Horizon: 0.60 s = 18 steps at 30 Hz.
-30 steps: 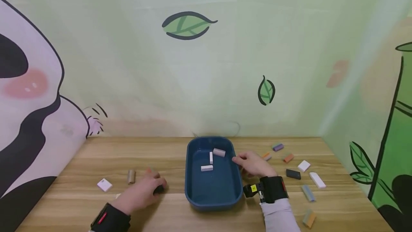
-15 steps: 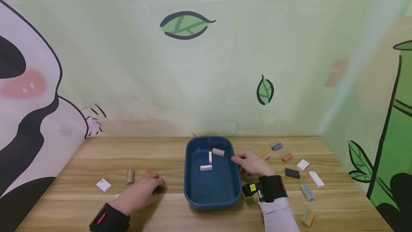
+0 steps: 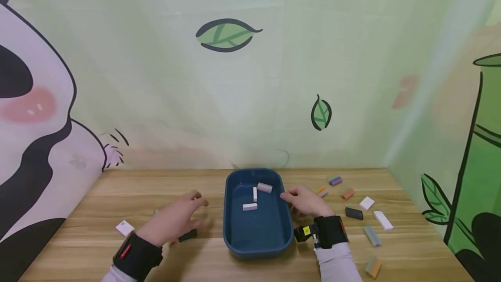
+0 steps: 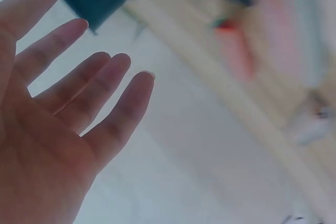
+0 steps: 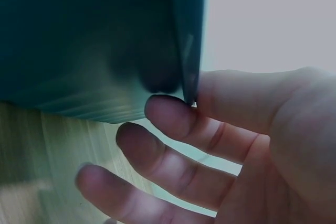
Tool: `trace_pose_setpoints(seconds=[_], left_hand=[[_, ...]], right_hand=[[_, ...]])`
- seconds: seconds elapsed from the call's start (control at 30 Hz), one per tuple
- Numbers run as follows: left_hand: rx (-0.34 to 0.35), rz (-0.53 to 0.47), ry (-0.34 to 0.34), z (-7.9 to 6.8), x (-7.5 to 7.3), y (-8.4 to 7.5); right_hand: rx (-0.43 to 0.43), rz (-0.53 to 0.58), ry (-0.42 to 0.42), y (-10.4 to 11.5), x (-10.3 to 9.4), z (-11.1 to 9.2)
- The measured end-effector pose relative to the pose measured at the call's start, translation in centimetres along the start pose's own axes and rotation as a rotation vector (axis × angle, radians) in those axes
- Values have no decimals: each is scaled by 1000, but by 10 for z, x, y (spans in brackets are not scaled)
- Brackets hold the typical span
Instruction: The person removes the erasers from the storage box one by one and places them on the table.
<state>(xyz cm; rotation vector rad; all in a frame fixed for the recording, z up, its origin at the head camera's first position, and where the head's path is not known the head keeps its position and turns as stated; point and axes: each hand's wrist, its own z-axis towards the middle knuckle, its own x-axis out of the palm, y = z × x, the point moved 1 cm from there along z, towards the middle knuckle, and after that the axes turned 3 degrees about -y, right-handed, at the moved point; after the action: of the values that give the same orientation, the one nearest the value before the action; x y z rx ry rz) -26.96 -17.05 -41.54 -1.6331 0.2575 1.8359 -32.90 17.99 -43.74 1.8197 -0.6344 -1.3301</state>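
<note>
My right hand (image 3: 307,201) pinches the right rim of a blue plastic bin (image 3: 258,247); in the right wrist view the thumb and a fingertip meet at the edge of its wall (image 5: 191,40). Inside the bin lie a white block (image 3: 249,207), another slim white block (image 3: 255,194) and a pinkish-grey block (image 3: 265,187). My left hand (image 3: 174,216) hovers left of the bin, fingers spread and holding nothing. A dark block (image 3: 188,235) lies on the table below it, partly hidden. The left wrist view shows the palm, with blurred blocks beyond, one reddish (image 4: 236,51).
Left of the left hand lies a white block (image 3: 125,228). Right of the bin several blocks are scattered, among them a black one (image 3: 354,213), an orange one (image 3: 348,193), a long white one (image 3: 382,220) and a blue-grey one (image 3: 372,236). A printed curtain (image 3: 250,99) stands behind the wooden table.
The left hand has let go of the dark block and lifted, its fingers spreading; the block stays on the table. The right hand and the bin look unchanged.
</note>
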Motion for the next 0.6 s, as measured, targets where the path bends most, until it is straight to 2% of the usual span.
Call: trace_pose_setpoints(seconds=[0.1,0.2,0.3,0.4,0.5,0.6], left_hand=[[20,5,-6,23,-3,-9],[22,20,22,49,-3,-20],[23,53,74,78,-2,-32],[58,92,139,107,1,-46],[89,111,195,133,9,-56],[97,96,236,154,19,-64]], right_hand=[[2,2,-3,-2,-2,-1],[-9,-10,-7,-4,-3,-2],[-25,-25,-9,-6,-4,-2],[-37,-34,-11,-6,-5,-1],[-44,-25,-9,-6,-5,-1],[-54,-19,5,-4,-3,1]])
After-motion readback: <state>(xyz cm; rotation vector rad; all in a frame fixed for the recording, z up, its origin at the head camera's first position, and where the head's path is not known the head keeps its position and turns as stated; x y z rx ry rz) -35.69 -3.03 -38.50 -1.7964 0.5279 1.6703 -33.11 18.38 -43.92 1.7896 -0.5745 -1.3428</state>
